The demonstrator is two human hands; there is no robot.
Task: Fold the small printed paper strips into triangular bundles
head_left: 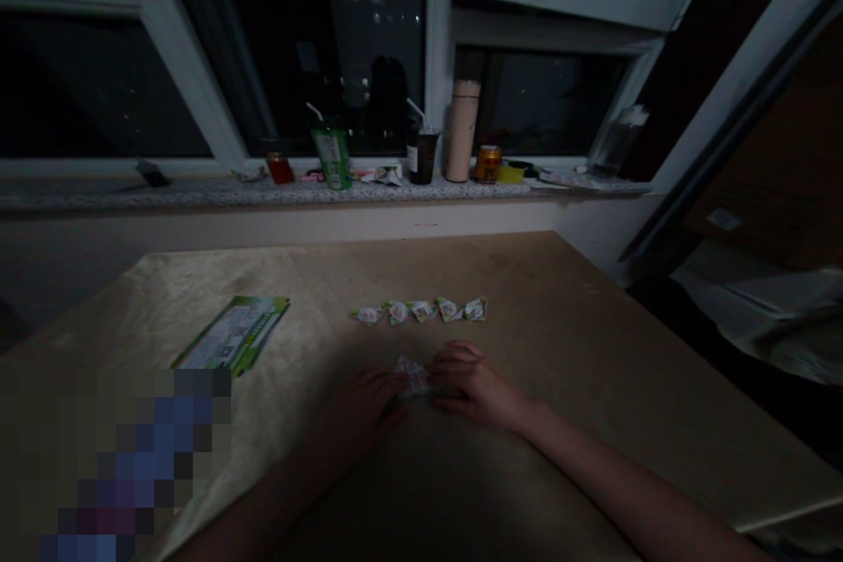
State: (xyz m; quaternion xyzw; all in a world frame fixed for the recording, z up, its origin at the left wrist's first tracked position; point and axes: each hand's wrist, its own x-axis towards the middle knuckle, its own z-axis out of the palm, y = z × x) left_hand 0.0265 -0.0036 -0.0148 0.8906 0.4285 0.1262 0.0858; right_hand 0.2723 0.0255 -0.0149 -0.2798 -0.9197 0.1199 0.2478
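A small piece of patterned paper (413,375), pale with reddish and bluish marks and a pointed top, lies on the table between my hands. My left hand (369,404) grips its left edge with the fingers, the thumb below. At the right edge, the curled fingers of my right hand (471,382) hold the same paper. Just beyond them, several small folded paper pieces (422,310), white with green and red print, stand in a row from left to right. Dim light hides the finer folds.
A green and white flat packet (230,334) lies on the table (559,316) to the left. The windowsill (375,193) behind carries a green cup (331,155), a dark drink cup (422,156), a beige flask (463,132), and an orange can (488,164). Pixelation covers the lower left.
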